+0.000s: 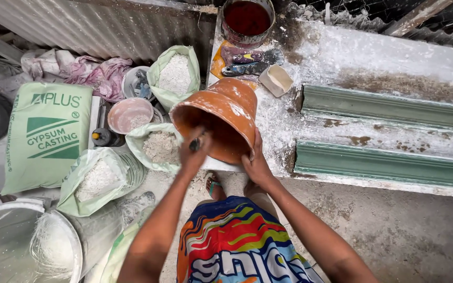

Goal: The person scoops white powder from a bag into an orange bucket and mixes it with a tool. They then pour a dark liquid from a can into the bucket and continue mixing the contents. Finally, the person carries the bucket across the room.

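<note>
An orange plastic bucket [234, 107] lies tilted on its side at the near edge of a white-dusted work table [331, 57], its mouth facing me. My right hand [256, 162] grips the bucket's lower rim. My left hand [194, 151] reaches into the mouth, shut on a small dark tool [197, 142] whose working end is hidden inside the bucket.
Two long green moulds [389, 107] lie on the table's right part. A tin of dark red liquid [246, 20], putty knives [250, 62] and a small white tub [276, 79] stand behind the bucket. Open bags of white powder [174, 73], a pink bowl [129, 115] and a green sack [48, 133] crowd the floor left.
</note>
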